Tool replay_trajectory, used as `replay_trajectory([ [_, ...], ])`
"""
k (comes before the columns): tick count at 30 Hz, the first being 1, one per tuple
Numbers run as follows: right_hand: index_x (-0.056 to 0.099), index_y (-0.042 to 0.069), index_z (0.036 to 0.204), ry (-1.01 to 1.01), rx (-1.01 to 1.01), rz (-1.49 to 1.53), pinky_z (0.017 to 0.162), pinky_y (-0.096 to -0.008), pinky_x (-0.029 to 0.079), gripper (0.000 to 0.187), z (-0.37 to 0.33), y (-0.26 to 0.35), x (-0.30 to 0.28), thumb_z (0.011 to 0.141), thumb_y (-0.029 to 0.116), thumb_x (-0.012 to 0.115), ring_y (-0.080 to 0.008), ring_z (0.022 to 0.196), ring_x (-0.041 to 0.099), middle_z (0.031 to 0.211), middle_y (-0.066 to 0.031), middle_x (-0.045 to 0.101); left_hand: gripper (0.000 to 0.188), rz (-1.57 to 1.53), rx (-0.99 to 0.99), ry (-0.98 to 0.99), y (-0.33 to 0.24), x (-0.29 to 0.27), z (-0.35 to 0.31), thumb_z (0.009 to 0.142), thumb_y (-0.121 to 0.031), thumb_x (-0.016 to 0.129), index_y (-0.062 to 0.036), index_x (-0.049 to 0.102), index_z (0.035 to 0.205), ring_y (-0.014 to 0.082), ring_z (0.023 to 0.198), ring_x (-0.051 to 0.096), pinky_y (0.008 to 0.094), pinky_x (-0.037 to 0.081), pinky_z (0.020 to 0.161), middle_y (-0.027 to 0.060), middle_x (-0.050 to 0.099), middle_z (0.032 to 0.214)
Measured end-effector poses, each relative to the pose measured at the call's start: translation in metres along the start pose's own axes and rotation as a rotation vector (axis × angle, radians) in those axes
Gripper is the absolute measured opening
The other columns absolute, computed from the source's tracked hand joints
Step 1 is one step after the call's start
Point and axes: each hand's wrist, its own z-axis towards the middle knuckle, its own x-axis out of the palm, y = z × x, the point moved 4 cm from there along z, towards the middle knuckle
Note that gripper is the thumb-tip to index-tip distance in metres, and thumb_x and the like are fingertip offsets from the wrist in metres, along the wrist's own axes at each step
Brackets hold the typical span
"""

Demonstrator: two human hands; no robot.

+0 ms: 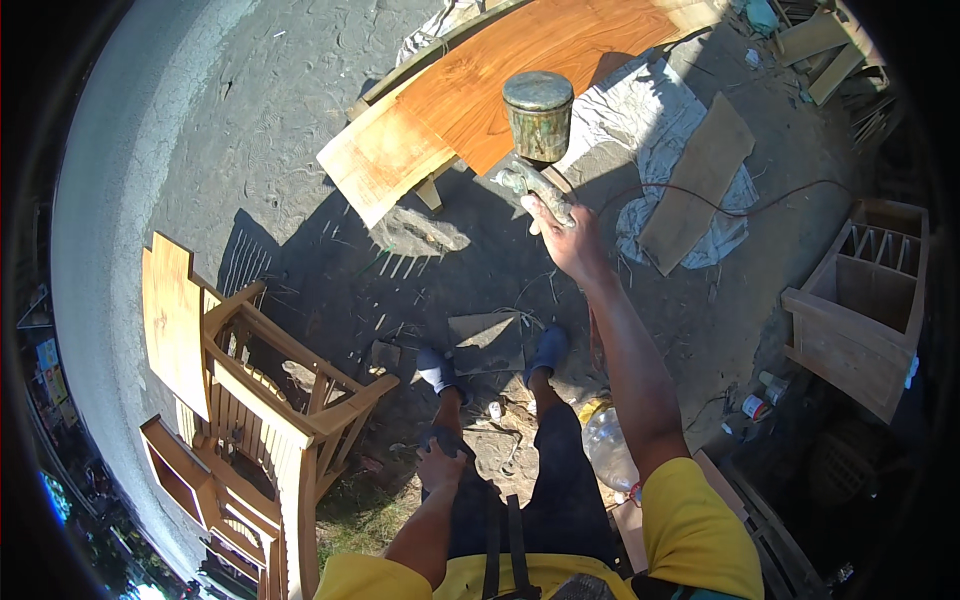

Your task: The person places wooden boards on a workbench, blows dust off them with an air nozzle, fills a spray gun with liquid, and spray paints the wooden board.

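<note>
My right hand [572, 240] is stretched out in front, wrapped round the handle of a spray gun [548, 192]. A lidded, paint-stained metal cup [540, 125] sits on top of the gun. Just beyond it lies a long wooden panel [470, 105], glossy orange-brown in the middle and paler at its near end; the cup hides part of its edge. My left hand [440, 468] rests on my left thigh, fingers spread over the dark trousers, holding nothing.
A thin red hose [700, 195] runs right across a white sheet [640, 110] and a brown board [700, 180]. Wooden chair frames [270, 350] and a loose board [175, 320] stand left. A wooden cabinet [860, 290] is at right. A clear plastic container [608, 445] lies by my right leg.
</note>
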Motion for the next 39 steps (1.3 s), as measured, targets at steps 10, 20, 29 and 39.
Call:
replay_trajectory([
  [10,0.076,0.001,0.109,-0.342,0.069,-0.078,0.073,-0.0383,0.054,0.038,0.133,-0.05,-0.12,0.1,0.038,0.073,-0.0226,0.077,0.069,0.09,-0.0137,0.075,0.085,-0.115,-0.037,-0.088,-0.058,-0.02,-0.029,0.079,-0.053,0.078,-0.0135,0.052,0.149,0.0452,0.125,0.059,0.0552,0.053,0.101,0.0267,0.056,0.136],
  [20,0.078,-0.001,0.101,-0.363,0.003,-0.193,0.071,-0.0404,0.053,0.043,0.176,-0.012,-0.158,0.1,0.042,0.073,-0.0264,0.075,0.071,0.083,-0.0181,0.075,0.1,-0.445,0.219,-0.077,-0.15,-0.109,-0.099,0.076,-0.054,0.084,-0.0238,0.037,0.159,0.0497,0.125,0.059,0.0587,0.052,0.101,0.0289,0.052,0.141],
  [29,0.075,0.002,0.117,0.236,0.098,-0.022,0.069,-0.033,0.055,0.03,0.155,0.002,-0.054,0.106,0.028,0.065,-0.0163,0.076,0.072,0.085,-0.0091,0.075,0.124,-0.07,0.334,0.179,-0.26,-0.086,-0.092,0.073,-0.055,0.087,-0.0316,0.011,0.169,0.0521,0.128,0.058,0.0581,0.053,0.104,0.0322,0.042,0.151],
  [39,0.07,-0.002,0.11,0.135,0.119,0.024,0.076,-0.0316,0.057,0.017,0.232,0.009,-0.038,0.105,0.013,0.066,-0.0171,0.089,0.075,0.101,-0.0094,0.079,0.111,-0.09,0.243,0.213,-0.319,-0.164,-0.025,0.073,-0.054,0.087,-0.024,0.03,0.163,0.0489,0.128,0.06,0.0502,0.055,0.102,0.0334,0.044,0.152],
])
